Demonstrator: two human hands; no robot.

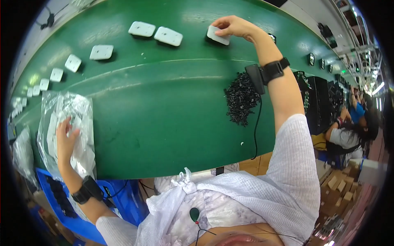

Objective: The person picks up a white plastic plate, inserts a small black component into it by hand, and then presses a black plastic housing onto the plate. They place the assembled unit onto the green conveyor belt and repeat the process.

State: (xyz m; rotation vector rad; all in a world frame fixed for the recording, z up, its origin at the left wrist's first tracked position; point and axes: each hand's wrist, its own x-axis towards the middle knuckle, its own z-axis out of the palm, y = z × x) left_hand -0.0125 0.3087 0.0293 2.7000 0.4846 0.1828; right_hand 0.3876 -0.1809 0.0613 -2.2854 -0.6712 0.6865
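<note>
My right hand (234, 27) reaches to the far side of the green table, its fingers closed on the edge of a small box with a white top (218, 37) and a dark lower part. My left hand (67, 135) is at a clear plastic bag (87, 153) at the table's left, thumb and fingers apart. White pieces fill the bag; their exact shape is blurred by the plastic. Left of the held box lie two similar white-topped boxes, one of them nearest (168, 36). Below my right wrist is a heap of small black parts (241, 98).
More white-topped boxes (101, 52) run in a curved line down the left. A black cable (257, 127) hangs from my right wristband. A blue crate (125, 199) stands below the table's left edge. Dark parts (318, 98) and a co-worker (349, 135) are at the right.
</note>
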